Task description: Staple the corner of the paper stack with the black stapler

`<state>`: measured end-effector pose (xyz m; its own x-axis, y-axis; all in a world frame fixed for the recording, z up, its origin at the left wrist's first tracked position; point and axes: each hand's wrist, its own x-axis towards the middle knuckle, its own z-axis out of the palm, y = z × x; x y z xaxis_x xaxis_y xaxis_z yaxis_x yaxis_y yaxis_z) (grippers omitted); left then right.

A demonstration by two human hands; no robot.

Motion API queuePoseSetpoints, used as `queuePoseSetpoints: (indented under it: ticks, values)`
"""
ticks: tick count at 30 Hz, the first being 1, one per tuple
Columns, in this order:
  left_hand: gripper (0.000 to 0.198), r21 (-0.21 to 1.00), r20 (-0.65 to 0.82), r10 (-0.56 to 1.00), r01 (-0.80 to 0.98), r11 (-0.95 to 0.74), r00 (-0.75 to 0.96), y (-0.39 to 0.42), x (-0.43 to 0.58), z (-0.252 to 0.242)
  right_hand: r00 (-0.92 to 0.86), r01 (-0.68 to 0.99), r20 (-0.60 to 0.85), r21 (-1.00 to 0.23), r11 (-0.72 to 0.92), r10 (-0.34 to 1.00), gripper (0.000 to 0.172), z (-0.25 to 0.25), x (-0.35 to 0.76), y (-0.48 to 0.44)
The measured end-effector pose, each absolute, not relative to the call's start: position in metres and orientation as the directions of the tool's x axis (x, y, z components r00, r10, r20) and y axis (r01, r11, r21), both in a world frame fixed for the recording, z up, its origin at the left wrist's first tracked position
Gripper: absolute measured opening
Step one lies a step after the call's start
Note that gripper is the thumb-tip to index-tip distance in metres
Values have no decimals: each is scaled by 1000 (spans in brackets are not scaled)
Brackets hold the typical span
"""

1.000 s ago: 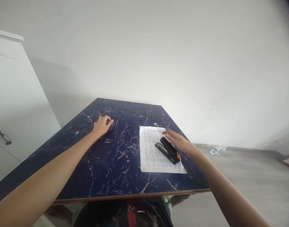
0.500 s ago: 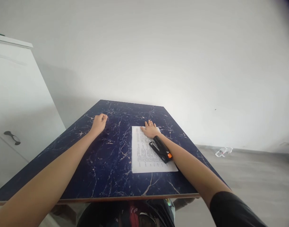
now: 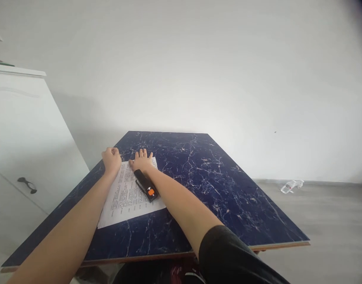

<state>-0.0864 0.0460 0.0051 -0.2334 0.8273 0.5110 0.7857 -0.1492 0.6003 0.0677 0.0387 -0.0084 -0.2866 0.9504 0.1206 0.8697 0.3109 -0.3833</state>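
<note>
Head view: black stapler (image 3: 146, 184), aslant on printed paper (image 3: 124, 202), long axis running away-left toward the nearer right hand (image 3: 142, 162), fingers splayed; left hand (image 3: 111, 160), fingers curled in.

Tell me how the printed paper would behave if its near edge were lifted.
The printed paper looks thin, so it would probably bend. The stapler lying on it might slide as it tilts. The right hand on the paper's far end would likely hold it down.

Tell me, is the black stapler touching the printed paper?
Touching. The head view shows the black stapler lying on top of the printed paper, with lines of text visible beside it.
</note>
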Motion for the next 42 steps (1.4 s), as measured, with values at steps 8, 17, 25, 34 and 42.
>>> queuePoseSetpoints:
  ticks: [8, 17, 25, 34, 42]
  values:
    - [20, 563, 683, 696, 767, -308, -222, 23, -53, 25, -736, 615, 137, -271, 740, 662, 49, -4, 113, 6]
    - [32, 539, 422, 776, 559, -630, 468, -15, -8, 29, -638, 656, 171, -390, 646, 751, 45, -7, 224, -35]
    - [47, 455, 99, 485, 394, -799, 869, -39, 13, 21, -235, 806, 150, -521, 279, 960, 44, 32, 284, -83]
    - [58, 517, 103, 507, 390, -762, 855, -39, 13, 22, -227, 927, -81, -324, 190, 971, 37, 63, 279, -168]
    - [76, 534, 98, 621, 486, -692, 777, -43, 13, 19, -279, 812, 150, -490, 317, 948, 30, 51, 281, -124]
